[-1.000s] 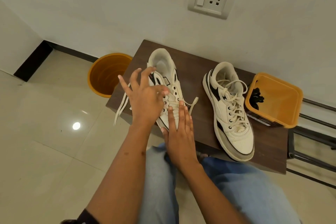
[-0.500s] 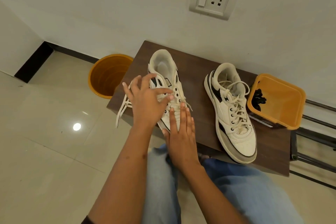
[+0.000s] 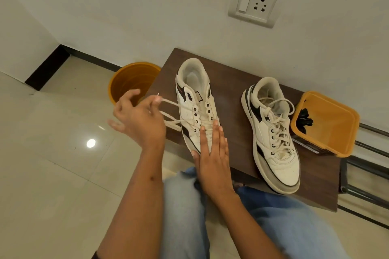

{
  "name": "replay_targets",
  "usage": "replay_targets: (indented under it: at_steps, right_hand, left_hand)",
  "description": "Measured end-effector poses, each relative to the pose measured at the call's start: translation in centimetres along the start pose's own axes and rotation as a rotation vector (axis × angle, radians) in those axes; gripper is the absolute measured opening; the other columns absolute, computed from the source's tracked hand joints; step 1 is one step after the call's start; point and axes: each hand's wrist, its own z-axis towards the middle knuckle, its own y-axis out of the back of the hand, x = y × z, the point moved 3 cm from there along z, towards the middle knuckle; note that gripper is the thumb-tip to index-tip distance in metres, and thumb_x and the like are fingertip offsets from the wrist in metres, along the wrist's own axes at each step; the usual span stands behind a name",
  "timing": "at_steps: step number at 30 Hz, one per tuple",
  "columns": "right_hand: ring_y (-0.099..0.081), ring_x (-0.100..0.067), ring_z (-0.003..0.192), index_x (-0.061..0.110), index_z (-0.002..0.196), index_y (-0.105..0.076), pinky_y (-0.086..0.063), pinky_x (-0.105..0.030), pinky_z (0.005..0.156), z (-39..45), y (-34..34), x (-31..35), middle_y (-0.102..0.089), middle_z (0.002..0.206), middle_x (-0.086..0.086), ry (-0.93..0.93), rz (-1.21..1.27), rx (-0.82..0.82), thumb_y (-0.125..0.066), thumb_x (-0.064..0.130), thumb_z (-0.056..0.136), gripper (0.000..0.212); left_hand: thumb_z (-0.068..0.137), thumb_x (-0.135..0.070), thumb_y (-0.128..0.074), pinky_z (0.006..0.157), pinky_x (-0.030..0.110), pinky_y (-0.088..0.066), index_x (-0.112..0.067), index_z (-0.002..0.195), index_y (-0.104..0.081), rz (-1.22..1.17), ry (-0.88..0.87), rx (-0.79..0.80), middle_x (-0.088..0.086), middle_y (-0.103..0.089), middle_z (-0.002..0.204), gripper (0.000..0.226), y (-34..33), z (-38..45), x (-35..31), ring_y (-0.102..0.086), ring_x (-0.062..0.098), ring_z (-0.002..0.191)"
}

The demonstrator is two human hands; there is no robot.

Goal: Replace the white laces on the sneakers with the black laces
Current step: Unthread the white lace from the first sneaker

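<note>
Two white sneakers with black side marks stand on a dark wooden bench (image 3: 231,94). The left sneaker (image 3: 193,99) has its upper eyelets bare. Its white lace (image 3: 171,111) runs out to the left. My left hand (image 3: 139,118) pinches that lace between thumb and forefinger, left of the shoe, other fingers spread. My right hand (image 3: 212,153) lies flat with straight fingers on the left sneaker's toe. The right sneaker (image 3: 271,132) is fully laced in white and tied. Black laces (image 3: 305,121) lie in an orange square tub (image 3: 334,126) at the bench's right end.
An orange round bin (image 3: 130,82) stands on the tiled floor left of the bench. A wall with a switch and socket plate (image 3: 256,3) rises right behind the bench. A black metal rack (image 3: 366,174) lies to the right. My knees in blue jeans (image 3: 280,216) are below.
My left hand has moved left off the shoe, drawing the white lace out of the upper eyelets. My right hand stays flat on the toe.
</note>
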Motion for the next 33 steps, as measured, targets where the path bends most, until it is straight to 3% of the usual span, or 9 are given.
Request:
replay_targets:
  at_steps: [2, 9, 13, 17, 19, 22, 25, 28, 33]
  right_hand:
    - [0.0, -0.03, 0.15, 0.016, 0.156, -0.012, -0.009, -0.042, 0.118, 0.0, 0.1, 0.0, 0.004, 0.162, -0.016, 0.005, 0.016, 0.007, -0.025, 0.042, 0.099, 0.064]
    - [0.002, -0.03, 0.15, 0.017, 0.156, -0.009, -0.007, -0.042, 0.118, -0.1, 0.2, 0.0, 0.005, 0.162, -0.015, -0.006, 0.028, 0.018, -0.025, 0.043, 0.1, 0.064]
    - [0.002, -0.029, 0.15, 0.017, 0.156, -0.009, -0.009, -0.043, 0.119, 0.1, 0.4, 0.1, 0.006, 0.162, -0.013, -0.017, 0.06, 0.022, -0.029, 0.042, 0.1, 0.064]
    - [-0.002, -0.026, 0.149, 0.02, 0.154, -0.018, -0.011, -0.041, 0.12, 0.2, 1.3, 0.4, 0.0, 0.163, -0.009, -0.02, 0.193, 0.028, -0.039, 0.038, 0.102, 0.059]
    - [-0.022, -0.028, 0.142, 0.023, 0.148, -0.034, -0.026, -0.044, 0.117, 0.7, 2.5, 0.4, -0.02, 0.158, -0.009, -0.061, 0.264, -0.022, -0.044, 0.034, 0.101, 0.049]
    - [-0.044, -0.025, 0.119, 0.028, 0.133, -0.054, -0.044, -0.047, 0.097, 2.4, 4.6, -0.3, -0.043, 0.138, -0.007, -0.075, 0.246, -0.164, -0.05, 0.025, 0.098, 0.036]
    - [-0.042, -0.027, 0.116, 0.028, 0.119, -0.066, -0.044, -0.046, 0.093, 4.4, 5.4, -0.6, -0.046, 0.135, -0.009, -0.042, 0.141, -0.223, -0.056, 0.025, 0.093, 0.028]
    - [-0.036, -0.029, 0.118, 0.022, 0.111, -0.072, -0.043, -0.048, 0.093, 5.9, 5.2, -0.1, -0.049, 0.136, -0.011, 0.012, 0.068, -0.195, -0.068, 0.016, 0.085, 0.026]
    - [-0.031, -0.025, 0.121, 0.02, 0.087, -0.076, -0.039, -0.038, 0.096, 6.7, 5.8, -0.6, -0.046, 0.135, -0.004, -0.002, 0.273, -0.213, -0.074, 0.011, 0.081, 0.011]
  left_hand:
    - [0.088, -0.032, -0.069, 0.117, 0.058, -0.009, -0.025, 0.092, -0.074, -0.027, 0.181, 0.01, -0.007, -0.052, 0.131, 0.009, 0.0, 0.2, 1.4, -0.037, 0.022, 0.133]
    - [0.092, -0.027, -0.064, 0.11, 0.048, -0.021, -0.022, 0.105, -0.071, -0.06, 0.438, -0.061, -0.006, -0.052, 0.132, 0.016, 0.8, 1.5, 4.3, -0.042, 0.022, 0.128]
    - [0.086, -0.016, -0.072, 0.112, 0.058, -0.023, -0.028, 0.108, -0.07, 0.032, 0.234, 0.225, 0.0, -0.042, 0.145, 0.025, -1.0, 0.9, 3.6, -0.03, 0.031, 0.137]
    - [0.088, -0.018, -0.069, 0.115, 0.058, -0.018, -0.035, 0.11, -0.069, 0.009, 0.051, 0.234, -0.003, -0.046, 0.143, 0.028, -1.7, 0.2, 1.1, -0.031, 0.027, 0.138]
    - [0.088, -0.016, -0.067, 0.113, 0.056, -0.024, -0.033, 0.112, -0.068, -0.007, 0.023, 0.223, -0.001, -0.05, 0.139, 0.029, -1.6, 0.0, 0.6, -0.037, 0.027, 0.134]
    - [0.09, -0.029, -0.066, 0.106, 0.05, -0.035, -0.035, 0.118, -0.064, -0.092, -0.111, 0.27, -0.002, -0.053, 0.134, 0.029, -1.8, -0.3, -0.6, -0.045, 0.026, 0.127]
    - [0.085, -0.061, -0.061, 0.112, 0.057, -0.023, -0.044, 0.134, -0.046, -0.025, -0.252, 0.42, -0.005, -0.046, 0.143, 0.055, -3.0, -1.3, -2.6, -0.034, 0.026, 0.137]
    - [0.079, -0.071, -0.06, 0.115, 0.063, -0.01, -0.044, 0.147, -0.023, 0.097, -0.282, 0.466, -0.006, -0.042, 0.149, 0.082, -4.0, -1.8, -3.9, -0.028, 0.026, 0.143]
    - [0.081, -0.068, -0.059, 0.112, 0.068, 0.004, -0.057, 0.145, -0.02, 0.109, -0.355, 0.434, -0.011, -0.047, 0.145, 0.075, -3.8, -0.7, -2.9, -0.025, 0.018, 0.144]
